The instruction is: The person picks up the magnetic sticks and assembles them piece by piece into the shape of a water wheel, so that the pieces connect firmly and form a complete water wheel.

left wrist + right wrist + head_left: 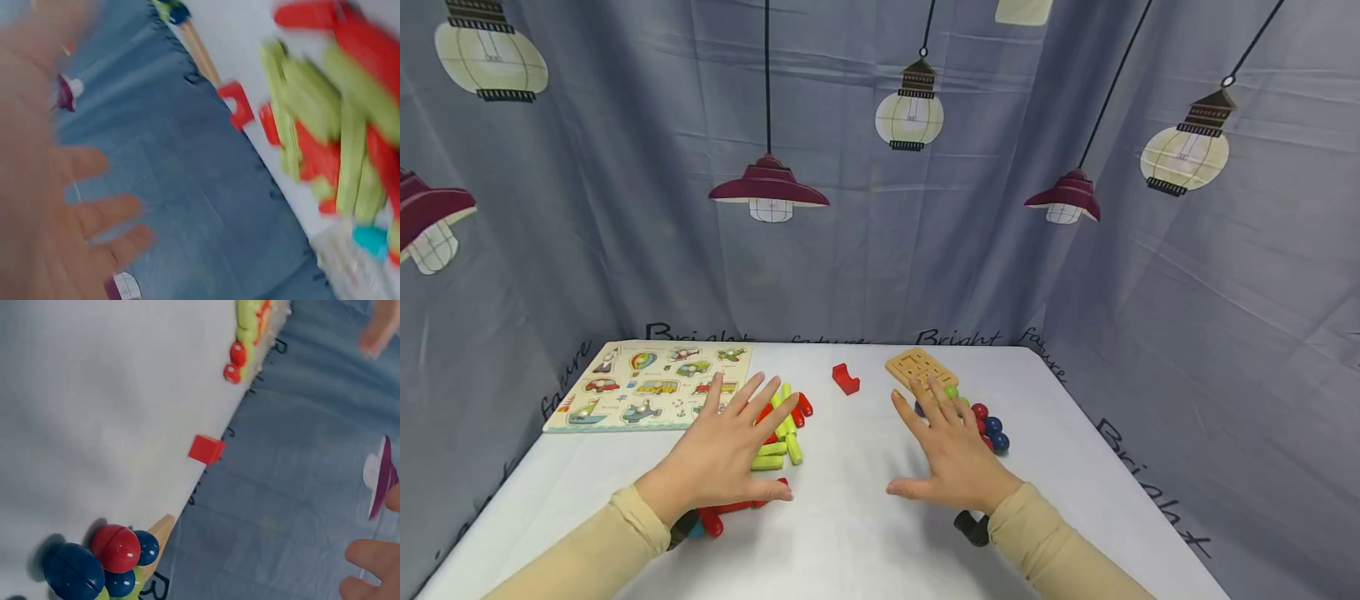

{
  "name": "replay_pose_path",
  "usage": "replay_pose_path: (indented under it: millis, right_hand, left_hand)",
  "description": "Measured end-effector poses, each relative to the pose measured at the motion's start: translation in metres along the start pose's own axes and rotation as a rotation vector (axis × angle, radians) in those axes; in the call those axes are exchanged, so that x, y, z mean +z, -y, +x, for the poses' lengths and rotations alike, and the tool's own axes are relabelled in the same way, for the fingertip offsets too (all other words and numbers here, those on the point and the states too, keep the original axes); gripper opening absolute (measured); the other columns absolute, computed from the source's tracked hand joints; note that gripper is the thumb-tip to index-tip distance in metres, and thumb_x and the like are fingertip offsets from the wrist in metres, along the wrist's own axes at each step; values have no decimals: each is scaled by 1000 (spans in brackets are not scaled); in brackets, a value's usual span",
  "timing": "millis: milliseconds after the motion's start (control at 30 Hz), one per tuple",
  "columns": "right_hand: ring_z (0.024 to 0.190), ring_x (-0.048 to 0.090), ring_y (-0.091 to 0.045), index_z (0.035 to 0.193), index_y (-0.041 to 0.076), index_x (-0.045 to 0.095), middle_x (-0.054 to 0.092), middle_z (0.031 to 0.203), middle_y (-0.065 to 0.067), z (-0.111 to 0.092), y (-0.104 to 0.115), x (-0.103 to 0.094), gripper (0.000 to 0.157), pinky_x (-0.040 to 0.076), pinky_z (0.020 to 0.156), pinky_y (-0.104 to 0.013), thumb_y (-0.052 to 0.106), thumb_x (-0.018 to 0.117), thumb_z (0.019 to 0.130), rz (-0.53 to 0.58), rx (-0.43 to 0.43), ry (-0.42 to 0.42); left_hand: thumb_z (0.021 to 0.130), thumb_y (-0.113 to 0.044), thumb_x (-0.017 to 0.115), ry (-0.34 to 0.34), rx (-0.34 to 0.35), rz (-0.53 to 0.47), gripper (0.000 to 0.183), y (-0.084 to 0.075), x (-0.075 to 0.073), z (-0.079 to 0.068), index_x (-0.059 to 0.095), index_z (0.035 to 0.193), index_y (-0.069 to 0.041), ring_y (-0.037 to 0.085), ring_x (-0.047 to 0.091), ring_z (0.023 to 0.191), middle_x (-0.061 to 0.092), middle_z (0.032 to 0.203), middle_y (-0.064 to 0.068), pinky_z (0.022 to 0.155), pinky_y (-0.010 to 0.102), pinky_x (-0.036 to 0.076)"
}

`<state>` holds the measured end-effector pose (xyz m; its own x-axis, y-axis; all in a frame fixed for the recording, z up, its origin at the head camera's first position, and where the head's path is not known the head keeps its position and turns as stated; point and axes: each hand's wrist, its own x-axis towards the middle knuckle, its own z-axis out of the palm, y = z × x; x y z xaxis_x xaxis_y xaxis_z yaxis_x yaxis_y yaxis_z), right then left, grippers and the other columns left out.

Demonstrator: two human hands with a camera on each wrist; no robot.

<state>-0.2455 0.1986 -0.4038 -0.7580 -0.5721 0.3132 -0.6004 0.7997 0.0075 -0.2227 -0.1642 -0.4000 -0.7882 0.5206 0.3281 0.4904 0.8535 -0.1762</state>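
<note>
- The red block [847,383] sits on the far part of the white worktop [850,475], with a notch cut in it. Everything else is placed from it.
- The left hand [722,458] is to the left of the red block and nearer the person. Its fingers are spread wide and pinch nothing.
- The right hand [958,458] is to the right of the red block, also nearer. Its fingers are spread too — nothing is in them.
- Green sticks [767,462] and red sticks [805,404] lie in a messy heap, left of the red block and nearer. The left hand hides some.
- Blue balls [1000,442] and a red ball [980,411] bunch up to the right of the red block, a bit nearer.
- A tan board [913,362] with holes lies just right of the red block. A picture board [625,408] lies well to its left.
- The sticks look light, hard and smooth — best pinched around the middle.
- The balls look hard and slick, so they may roll off. Cup one around its sides.
- The red block looks light and stiff. Pinch its outer sides.
</note>
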Motion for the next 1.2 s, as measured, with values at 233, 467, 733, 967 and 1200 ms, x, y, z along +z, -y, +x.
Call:
replay_pose_path:
  millis: [233, 467, 733, 967, 1200]
  right_hand:
    - [149, 32, -36, 158, 16, 41, 37, 162, -14, -2, -15, -4, 64, 30, 107, -59, 34, 62, 101, 179, 193, -171]
    - [118, 63, -35, 131, 8, 68, 62, 129, -18, -6, -34, 25, 38, 50, 100, -54, 16, 70, 94, 199, 472, -30]
    - [107, 66, -31, 119, 8, 74, 67, 112, -12, -20, -36, 60, 37, 53, 91, -54, 12, 80, 83, 108, 432, 65]
    - [107, 67, -30, 118, 5, 73, 67, 113, -12, -22, -16, 62, 36, 56, 97, -50, 11, 82, 83, 219, 417, 122]
    - [87, 62, -11, 122, 11, 72, 67, 103, 4, -11, 27, 66, 37, 55, 74, -27, 22, 81, 88, 673, 332, 207]
  left_hand:
    - [83, -32, 87, 122, -219, -267, 56, -41, 8, -13, 66, 128, -6, 25, 64, 97, 66, 109, 10, 83, 44, 58]
    - [83, -14, 86, 229, -350, -362, 39, -58, 37, -18, 69, 115, 1, 24, 64, 82, 64, 99, 14, 72, 43, 62]
    - [85, -12, 84, 157, -355, -268, 24, -59, 52, -24, 73, 105, -7, 20, 58, 72, 63, 89, 8, 63, 38, 58]
    - [83, -21, 87, 103, -305, -278, 20, -64, 57, -23, 76, 98, -25, 13, 53, 72, 60, 80, -8, 61, 32, 47]
    - [86, -37, 84, 29, -175, -457, 25, -69, 60, -17, 76, 110, -32, -1, 51, 75, 59, 87, -17, 61, 20, 46]
